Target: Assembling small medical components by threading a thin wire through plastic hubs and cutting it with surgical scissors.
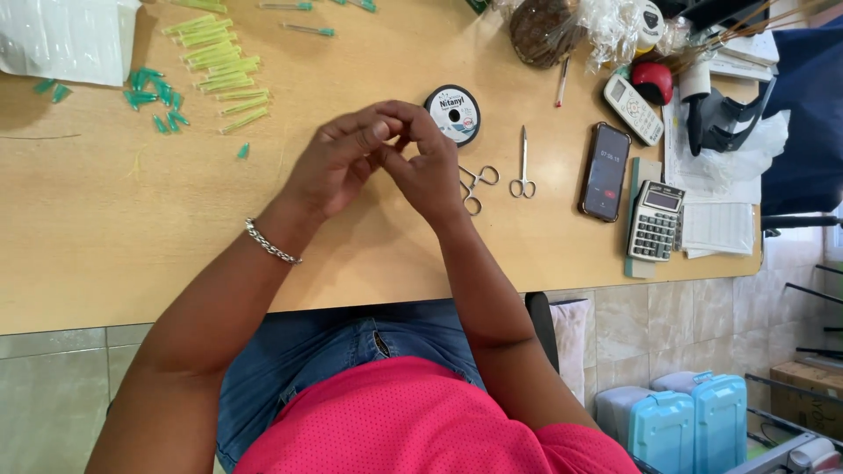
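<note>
Pink shirt (413, 421) and blue jeans (325, 351) fill the bottom edge, below the wooden surface (105, 228). At far left lies a white bag (66, 35), then scattered green caps (154, 96) and a heap of yellow-green tubes (224, 70). At centre, the left hand (334, 162), a silver bracelet (270, 243) on its wrist, meets the right hand (426, 162), fingertips pinched together; whatever they grip is too small to tell. Just beyond sits a spool of thread (454, 112), then small forceps (476, 186), scissors (523, 167), a phone (605, 171) and a calculator (656, 221).
</note>
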